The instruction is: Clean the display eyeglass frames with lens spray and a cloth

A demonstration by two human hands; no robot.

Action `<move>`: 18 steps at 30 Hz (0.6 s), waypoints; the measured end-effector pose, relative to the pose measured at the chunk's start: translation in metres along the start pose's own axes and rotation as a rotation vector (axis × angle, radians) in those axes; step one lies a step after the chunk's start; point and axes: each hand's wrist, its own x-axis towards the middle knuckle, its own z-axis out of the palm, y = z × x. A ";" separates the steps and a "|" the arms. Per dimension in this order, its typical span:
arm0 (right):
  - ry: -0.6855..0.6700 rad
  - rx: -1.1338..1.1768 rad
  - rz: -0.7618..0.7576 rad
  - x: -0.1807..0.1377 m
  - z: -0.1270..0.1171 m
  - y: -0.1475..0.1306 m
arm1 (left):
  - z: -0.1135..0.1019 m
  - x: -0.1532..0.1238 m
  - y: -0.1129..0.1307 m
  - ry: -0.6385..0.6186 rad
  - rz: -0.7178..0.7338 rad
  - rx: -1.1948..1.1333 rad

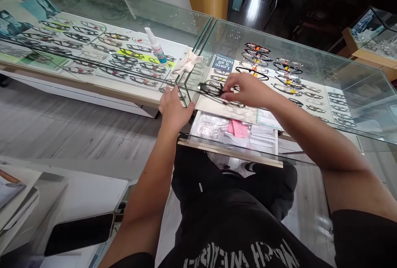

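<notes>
While pinching a dark-rimmed pair of eyeglasses (pixel 211 89) near one end, holds the bare right hand (pixel 243 88) over a long clear glass display counter (pixel 310 49), thumb and fingertips drawn almost together on the frame, with most of the pair sticking out to the left of the grip. Cannot tell, for the blur, the exact part pinched or any contact with the glass below. Rests the bare left hand (pixel 173 108) to the left of the grip and slightly nearer, at the seam between two glass cases, fingers parted, palm down and with hold of nothing visible. Has just beyond the grip a small blue printed card with upside-down white lettering (pixel 222 63), and farther off to its right a column of thin-rimmed eyeglasses with orange tags (pixel 254 70). Nearer than the grip, looks down on an open white drawer with a pale wooden front (pixel 229 151), filled with clear plastic packets (pixel 211 128), bright pink paper slips (pixel 239 128) and folded white papers (pixel 262 139). Beyond the grip to the left, takes in a slim white plastic bottle with a blue-marked base (pixel 156 46), tilted, near a crumpled white cloth with red marking (pixel 187 63). Well apart, nearer and far left of the grip, includes a flat black smartphone (pixel 80 233).
</notes>
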 end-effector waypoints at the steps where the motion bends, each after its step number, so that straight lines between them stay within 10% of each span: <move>1: 0.037 -0.077 0.014 0.016 -0.004 0.004 | 0.000 0.000 0.000 -0.001 -0.002 0.001; 8: 0.117 -0.439 0.221 0.101 0.031 0.032 | -0.004 -0.004 0.001 -0.047 -0.014 0.042; 18: 0.145 -0.459 0.186 0.103 0.050 0.027 | -0.010 -0.013 0.002 -0.123 -0.040 0.065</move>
